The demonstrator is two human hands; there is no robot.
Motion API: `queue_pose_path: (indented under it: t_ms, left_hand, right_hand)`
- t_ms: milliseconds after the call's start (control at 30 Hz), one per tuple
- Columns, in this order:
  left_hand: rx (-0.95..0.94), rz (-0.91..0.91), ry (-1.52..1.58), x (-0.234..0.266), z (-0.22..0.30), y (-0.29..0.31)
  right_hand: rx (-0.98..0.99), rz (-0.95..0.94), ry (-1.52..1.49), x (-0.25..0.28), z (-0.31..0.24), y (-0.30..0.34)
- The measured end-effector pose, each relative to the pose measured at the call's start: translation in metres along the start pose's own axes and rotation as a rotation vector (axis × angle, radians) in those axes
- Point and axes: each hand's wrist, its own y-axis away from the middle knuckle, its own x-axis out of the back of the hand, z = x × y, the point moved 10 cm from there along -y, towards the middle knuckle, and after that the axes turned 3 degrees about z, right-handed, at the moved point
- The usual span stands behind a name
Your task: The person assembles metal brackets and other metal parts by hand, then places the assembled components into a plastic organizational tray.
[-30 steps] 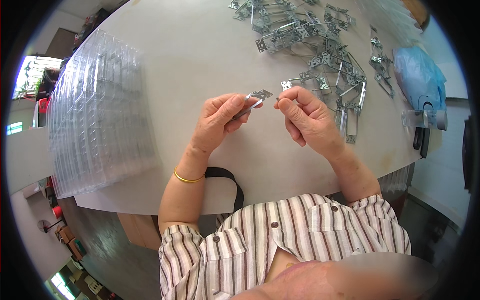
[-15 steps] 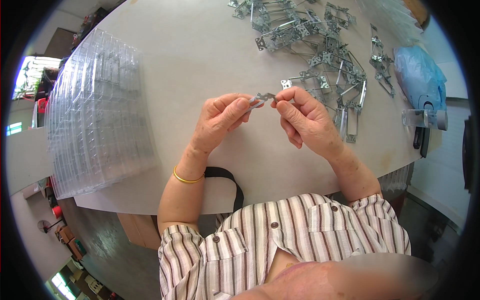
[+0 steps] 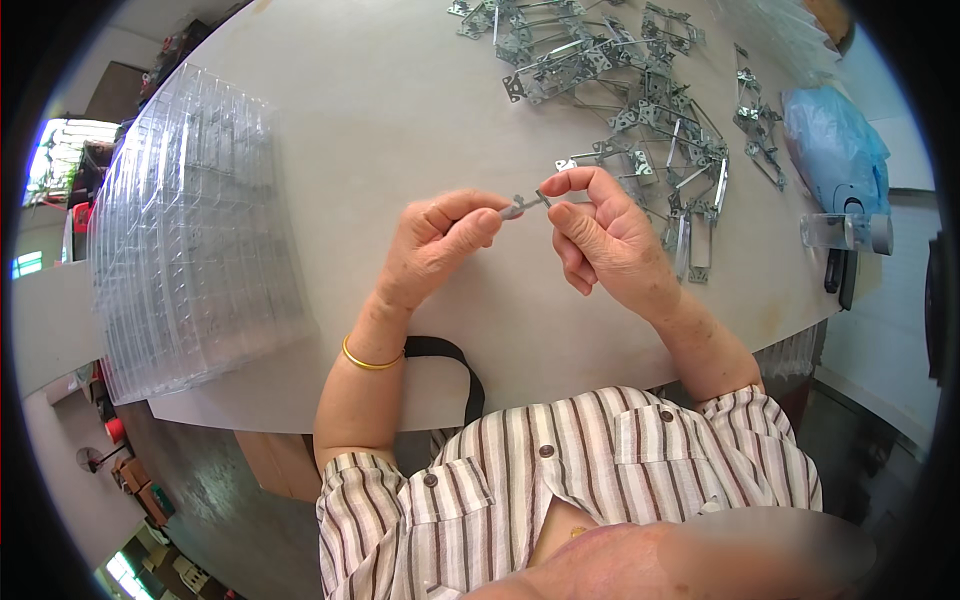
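Above the table's middle, my left hand (image 3: 437,245) pinches a small grey metal linkage piece (image 3: 522,206) between thumb and fingers. It points to the right, toward my right hand (image 3: 610,235). The thumb and index finger of that hand are at its far end, with the index fingertip touching a thin upright plate there. The other fingers of my right hand curl below. Part of the piece is hidden in my left fingers, and its exact shape is too small to make out.
Beyond my right hand lies a tangled heap of metal linkage brackets (image 3: 655,115), with a smaller chain (image 3: 758,130) beside it. Stacked clear plastic trays (image 3: 190,240) stand at left. A blue plastic bag (image 3: 838,150) and clear container (image 3: 830,232) sit at right. A black strap (image 3: 455,355) crosses the table's near edge.
The metal piece has turned slightly in my left fingers. My right thumb and index finger have opened a little at its end. The view has shifted slightly.
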Motion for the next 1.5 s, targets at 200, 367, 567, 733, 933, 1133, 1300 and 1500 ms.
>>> queue_pose_path:
  t_ms: [200, 367, 567, 733, 933, 1133, 1300, 1500]
  left_hand:
    - [0.026, -0.035, -0.006, -0.004, -0.003, 0.002]
    - [-0.019, -0.046, -0.092, -0.005, -0.002, 0.003]
    - [-0.088, -0.166, -0.183, -0.022, 0.011, 0.003]
    - [0.026, -0.133, 0.028, -0.022, -0.004, 0.005]
    - [0.114, 0.048, 0.174, 0.003, -0.014, 0.000]
    - [0.093, 0.055, 0.112, 0.001, -0.011, 0.000]
    - [0.071, 0.059, 0.052, 0.000, -0.009, 0.000]
    - [-0.066, 0.036, -0.215, -0.004, 0.005, 0.000]
  right_hand:
    - [-0.082, -0.030, -0.225, -0.003, 0.010, -0.003]
    - [-0.173, -0.071, -0.264, -0.002, 0.019, -0.003]
    - [-0.150, -0.034, 0.133, 0.008, 0.009, -0.002]
    - [0.170, 0.240, 0.140, 0.037, -0.017, -0.004]
    - [0.025, 0.065, 0.091, 0.009, -0.006, -0.001]
    - [-0.072, -0.019, 0.096, -0.003, 0.004, 0.003]
    - [-0.077, -0.018, 0.075, -0.003, 0.004, 0.002]
    - [-0.125, 0.009, -0.016, -0.004, 0.010, 0.001]
